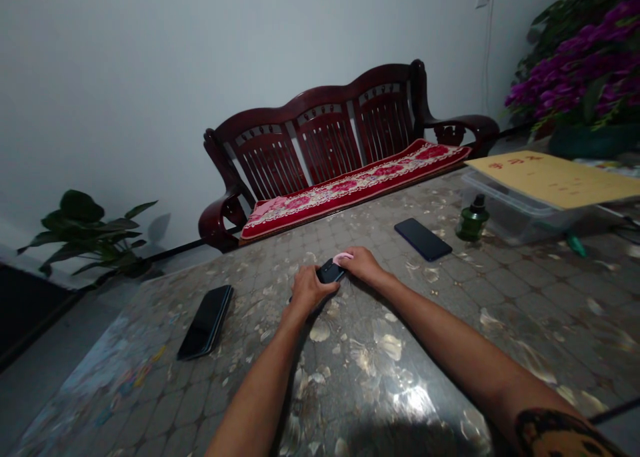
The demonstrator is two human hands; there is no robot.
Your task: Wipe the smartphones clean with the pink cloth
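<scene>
Near the middle of the table, a dark phone (329, 272) lies with its back and camera lenses facing up. My left hand (306, 291) grips it from the left, fingers over the far edge and thumb along the near edge. My right hand (364, 265) is closed on a small pink cloth (342, 257) and presses it at the phone's right end. Part of the phone is hidden under my left hand. Another dark phone (423, 238) lies to the right, and a stack of dark phones (204, 325) lies to the left.
A green bottle (472, 221) with a black cap stands by a clear plastic box (520, 213) topped by a yellow folder (555, 177). Behind the patterned table (350, 377) is a wooden bench (325, 133). A leafy plant (95, 233) stands left; purple flowers (575, 77) stand right.
</scene>
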